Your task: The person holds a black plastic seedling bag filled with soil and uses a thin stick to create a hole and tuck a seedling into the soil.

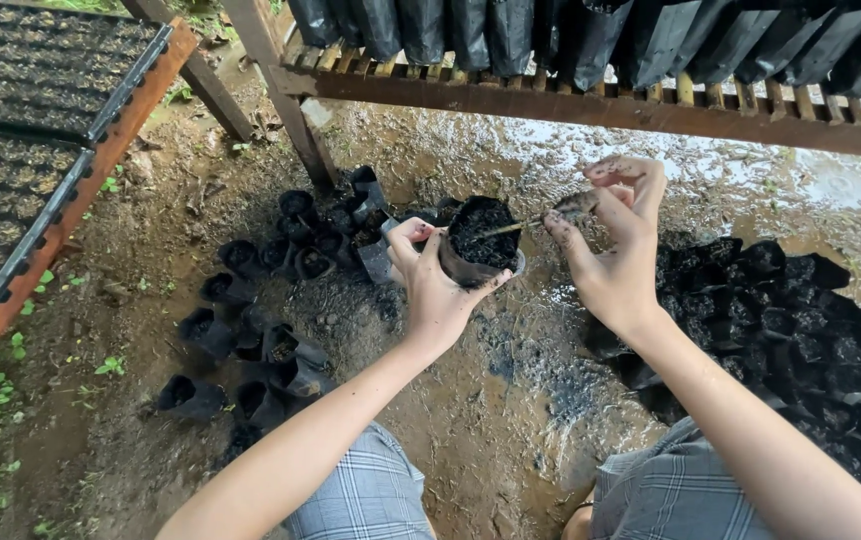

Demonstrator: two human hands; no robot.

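Hands worked over muddy ground. Left hand [430, 285] cupped a soil-filled black nursery bag [478, 245] around its side, near centre frame. Right hand [615, 245], at the bag's three o'clock, pinched a thin cutting [550, 218] with its tip in the soil. The bag looked soft, floppy and fairly light, best gripped around its body. Open planting bags [250, 330] lay at nine o'clock, packed bags [800, 320] at three.
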